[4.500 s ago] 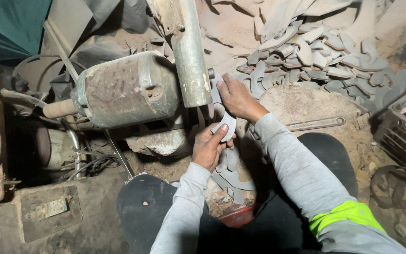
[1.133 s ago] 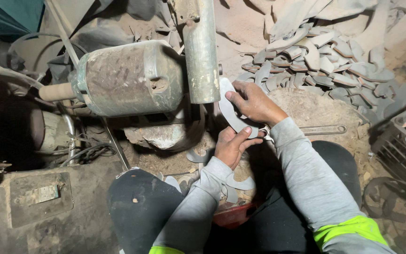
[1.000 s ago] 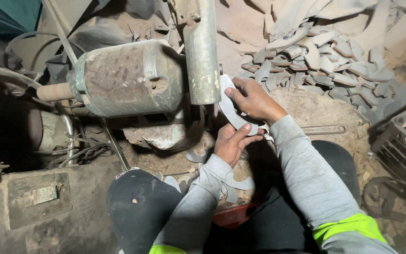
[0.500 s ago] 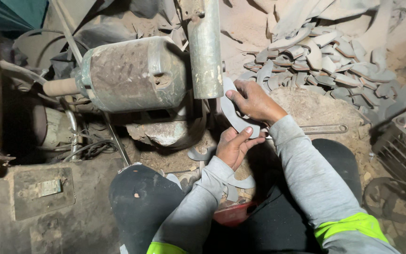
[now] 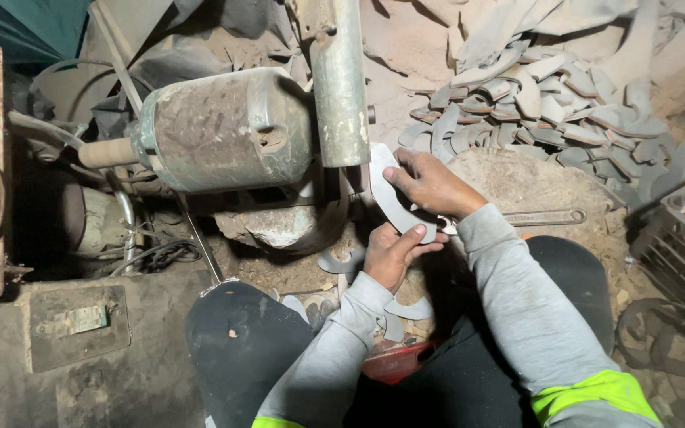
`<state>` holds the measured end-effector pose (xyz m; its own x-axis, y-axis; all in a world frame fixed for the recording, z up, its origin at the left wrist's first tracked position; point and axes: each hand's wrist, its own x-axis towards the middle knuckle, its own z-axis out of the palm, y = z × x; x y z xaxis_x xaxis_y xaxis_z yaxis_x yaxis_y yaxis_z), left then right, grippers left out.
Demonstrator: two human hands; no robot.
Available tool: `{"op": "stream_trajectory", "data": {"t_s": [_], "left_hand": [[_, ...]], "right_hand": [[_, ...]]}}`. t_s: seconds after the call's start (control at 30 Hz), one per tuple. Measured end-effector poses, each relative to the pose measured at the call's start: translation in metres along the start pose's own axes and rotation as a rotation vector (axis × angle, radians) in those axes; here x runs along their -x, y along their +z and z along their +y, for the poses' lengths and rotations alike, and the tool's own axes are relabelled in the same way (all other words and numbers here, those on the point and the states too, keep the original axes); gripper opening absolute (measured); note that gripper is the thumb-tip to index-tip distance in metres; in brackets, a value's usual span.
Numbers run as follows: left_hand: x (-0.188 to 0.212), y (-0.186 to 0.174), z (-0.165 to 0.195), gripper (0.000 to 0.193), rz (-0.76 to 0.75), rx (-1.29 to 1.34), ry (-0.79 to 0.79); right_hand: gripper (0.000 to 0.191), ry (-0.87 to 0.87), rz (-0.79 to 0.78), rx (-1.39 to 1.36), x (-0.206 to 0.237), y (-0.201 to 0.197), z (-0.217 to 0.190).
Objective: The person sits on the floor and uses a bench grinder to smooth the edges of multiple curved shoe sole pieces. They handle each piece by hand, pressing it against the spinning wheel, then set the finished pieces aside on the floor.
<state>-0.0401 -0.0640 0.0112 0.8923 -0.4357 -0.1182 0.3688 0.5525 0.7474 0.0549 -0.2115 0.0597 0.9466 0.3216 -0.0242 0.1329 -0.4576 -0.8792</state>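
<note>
Both hands grasping curved metal blank (image 5: 394, 198): right hand (image 5: 430, 184) upper end, left hand (image 5: 390, 254) lower end. Blank remains against grinder housing (image 5: 341, 87), centre frame; grip unchanged since half-second ago.

dusty floor (image 5: 120, 388), blade pile (image 5: 549, 103), wrench (image 5: 533, 218)

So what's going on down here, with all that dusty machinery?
A person sits on the ground and holds a curved flat metal blade in both hands, right hand at its upper part, left hand at the lower end. The blade is up against a dusty motor-driven machine. A pile of similar blades lies behind.
</note>
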Motion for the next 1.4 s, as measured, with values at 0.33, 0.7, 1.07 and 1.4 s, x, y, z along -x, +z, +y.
{"op": "stream_trajectory", "data": {"t_s": [0.33, 0.7, 1.07, 1.4], "left_hand": [[-0.021, 0.0, 0.012, 0.029, -0.001, 0.073, 0.012], [-0.027, 0.001, 0.016, 0.027, 0.009, 0.104, -0.004], [0.013, -0.02, -0.029, 0.019, 0.24, -1.011, 0.091], [0.003, -0.029, -0.021, 0.024, 0.187, -0.688, 0.07]], "right_hand": [[0.033, -0.002, 0.105, 0.027, -0.024, -0.003, -0.005], [0.035, -0.046, 0.167, 0.073, -0.034, -0.003, -0.002], [0.042, 0.017, -0.297, 0.142, 0.01, -0.023, 0.003], [0.047, 0.251, -0.261, -0.231, 0.014, -0.026, -0.008]]}}
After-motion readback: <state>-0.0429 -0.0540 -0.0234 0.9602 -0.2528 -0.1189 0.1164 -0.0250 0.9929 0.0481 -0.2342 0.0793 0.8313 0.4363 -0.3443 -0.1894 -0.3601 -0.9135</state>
